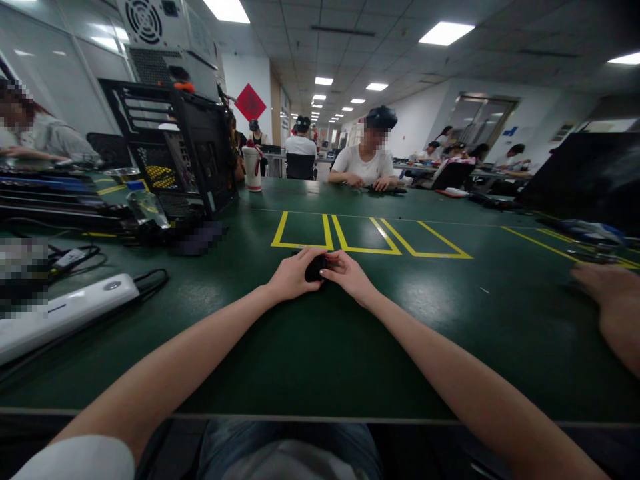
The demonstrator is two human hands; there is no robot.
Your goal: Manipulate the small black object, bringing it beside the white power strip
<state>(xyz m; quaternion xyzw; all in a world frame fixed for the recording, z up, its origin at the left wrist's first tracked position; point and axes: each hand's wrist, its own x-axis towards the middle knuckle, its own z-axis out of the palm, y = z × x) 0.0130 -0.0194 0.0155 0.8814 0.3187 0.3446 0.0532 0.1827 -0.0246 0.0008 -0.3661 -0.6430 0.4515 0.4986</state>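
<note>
A small black rounded object [315, 267] is held between my two hands just above or on the green tabletop [320, 360]; its kind I cannot make out. My left hand [294, 275] wraps round its left side, fingers over the top and thumb below. From the right, my right hand [353, 276] pinches its edge with thumb and fingers. Much of the object is hidden by the fingers. Right beyond my hands, yellow tape [365, 251] marks several boxes on the table.
On the left are a white power strip [75, 313] with cables, a clear bottle [147, 205] and an open black computer case [175, 147]. A white cup [253, 170] stands behind. Another person's hand [613, 300] reaches in at right; a co-worker [367, 160] sits opposite.
</note>
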